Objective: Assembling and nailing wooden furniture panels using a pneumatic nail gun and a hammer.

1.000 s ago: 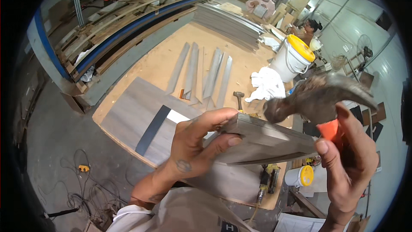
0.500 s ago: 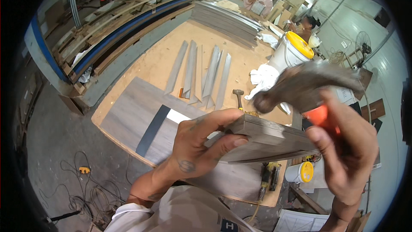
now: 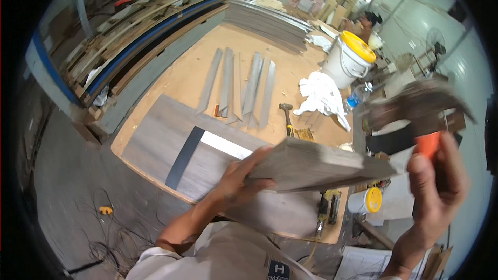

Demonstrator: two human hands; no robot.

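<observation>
A grey wood-grain frame piece (image 3: 321, 158), held tilted above the table, has its left end in my left hand (image 3: 233, 181). The fingers and thumb of that hand clamp the piece from both sides. My right hand (image 3: 438, 189) is wrapped round the orange handle of a claw hammer (image 3: 428, 105), raised at the right and apart from the piece. The hammer head is blurred by motion. Beneath the held piece, a large grey wood-grain panel (image 3: 150, 129) lies on the table (image 3: 197, 72), with a black strip (image 3: 185, 158) and a white strip (image 3: 225, 144) on it.
Several grey mitred strips (image 3: 226, 80) lie mid-table, near a second hammer (image 3: 287, 116). A white cloth (image 3: 321, 96), bottle (image 3: 359, 94) and yellow-lidded bucket (image 3: 345, 65) stand rightward. A nail gun (image 3: 324, 210) sits at the near right edge. Two people work beyond; cables (image 3: 122, 241) cover floor.
The claw hammer in my right hand has swung right, away from the frame piece. My left hand and the piece have shifted, and more of the piece's broad face shows.
</observation>
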